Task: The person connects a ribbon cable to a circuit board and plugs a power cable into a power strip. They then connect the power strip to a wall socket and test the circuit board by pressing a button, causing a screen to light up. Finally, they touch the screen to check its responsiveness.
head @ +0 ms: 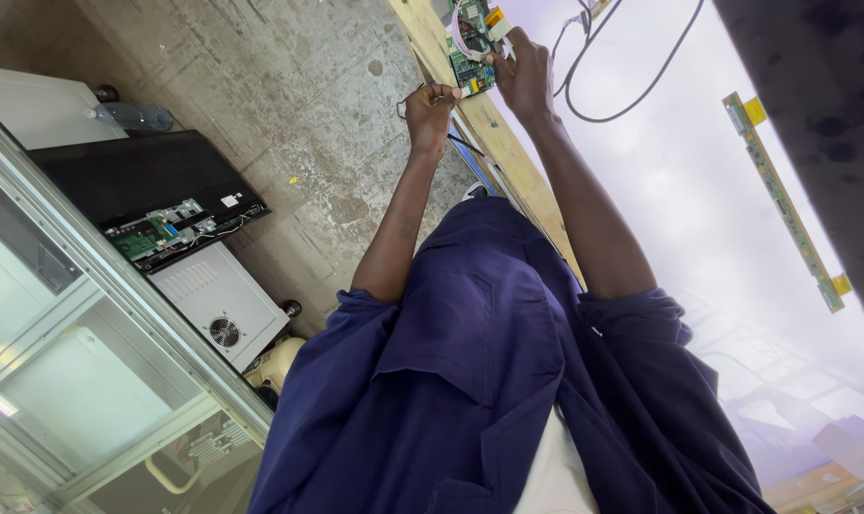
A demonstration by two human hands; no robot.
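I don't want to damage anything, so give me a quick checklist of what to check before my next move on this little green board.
1. Green circuit board gripped: ok, the right hand pinches its edge.
2. Left hand steady: ok, it is closed on something thin and dark by the board's lower corner; what it is, cannot tell.
3. Wires on the board seated: cannot tell, too small.
4. Black cable free of the hands: ok, it lies loose on the bright white panel.
5. Long thin strip board undisturbed: ok, apart from both hands.
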